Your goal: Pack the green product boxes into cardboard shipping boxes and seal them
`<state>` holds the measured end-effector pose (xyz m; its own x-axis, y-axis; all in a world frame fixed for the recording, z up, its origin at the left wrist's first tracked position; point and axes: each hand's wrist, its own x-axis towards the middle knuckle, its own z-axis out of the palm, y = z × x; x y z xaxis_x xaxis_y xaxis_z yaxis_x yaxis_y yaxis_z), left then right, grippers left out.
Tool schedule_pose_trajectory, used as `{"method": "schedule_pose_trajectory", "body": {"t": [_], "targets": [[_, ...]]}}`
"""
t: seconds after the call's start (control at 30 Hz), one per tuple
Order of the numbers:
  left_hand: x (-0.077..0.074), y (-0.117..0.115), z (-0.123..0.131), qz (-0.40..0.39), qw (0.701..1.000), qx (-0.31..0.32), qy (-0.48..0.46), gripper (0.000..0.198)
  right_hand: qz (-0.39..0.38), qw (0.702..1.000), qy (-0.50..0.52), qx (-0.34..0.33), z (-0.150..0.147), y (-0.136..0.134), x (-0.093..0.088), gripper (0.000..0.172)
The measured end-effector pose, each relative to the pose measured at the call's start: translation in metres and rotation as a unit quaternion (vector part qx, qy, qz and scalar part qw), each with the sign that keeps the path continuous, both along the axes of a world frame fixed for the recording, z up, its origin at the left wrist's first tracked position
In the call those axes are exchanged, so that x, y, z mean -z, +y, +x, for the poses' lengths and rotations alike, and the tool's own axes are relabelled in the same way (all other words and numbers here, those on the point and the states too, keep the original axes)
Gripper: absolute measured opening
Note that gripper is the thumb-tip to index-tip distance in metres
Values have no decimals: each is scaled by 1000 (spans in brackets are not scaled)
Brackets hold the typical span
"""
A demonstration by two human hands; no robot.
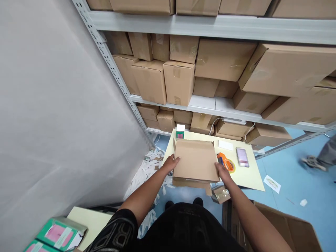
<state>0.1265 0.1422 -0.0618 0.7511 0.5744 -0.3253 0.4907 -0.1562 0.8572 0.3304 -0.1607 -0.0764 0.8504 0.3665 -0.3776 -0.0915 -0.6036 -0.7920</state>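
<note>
A flat brown cardboard box (195, 159) is held between my two hands over the near edge of the pale yellow table (252, 176). Some of its flaps stick out at the corners and along the near side. My left hand (171, 163) grips its left edge, thumb on top. Against the right edge is my right hand (222, 171), its fingers partly hidden under the cardboard. An orange tape dispenser (226, 162) with yellow tape lies just right of the box. Behind the box stands a small green and white box (180, 131).
Metal shelves (199, 105) full of cartons rise behind the table. Paper scraps (143, 175) litter the floor at left. An open carton (288, 227) is at lower right, green boxes (59, 232) at lower left. A person's leg (327, 154) shows at far right.
</note>
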Motion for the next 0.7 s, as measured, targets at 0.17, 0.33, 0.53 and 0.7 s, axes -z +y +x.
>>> {"method": "schedule_pose_trajectory", "body": {"t": [0.17, 0.33, 0.53, 0.7], "targets": [[-20, -5, -9, 9, 999, 43, -1, 48, -59, 998, 5, 23, -4, 17, -27, 58], [-40, -20, -51, -2, 992, 44, -122, 68, -28, 996, -87, -6, -42, -14, -48, 46], [-26, -25, -67, -9, 983, 26, -181, 67, -29, 989, -140, -25, -68, -33, -37, 32], [11, -17, -49, -17, 996, 7, -87, 52, -45, 993, -99, -41, -64, -6, -11, 30]]}}
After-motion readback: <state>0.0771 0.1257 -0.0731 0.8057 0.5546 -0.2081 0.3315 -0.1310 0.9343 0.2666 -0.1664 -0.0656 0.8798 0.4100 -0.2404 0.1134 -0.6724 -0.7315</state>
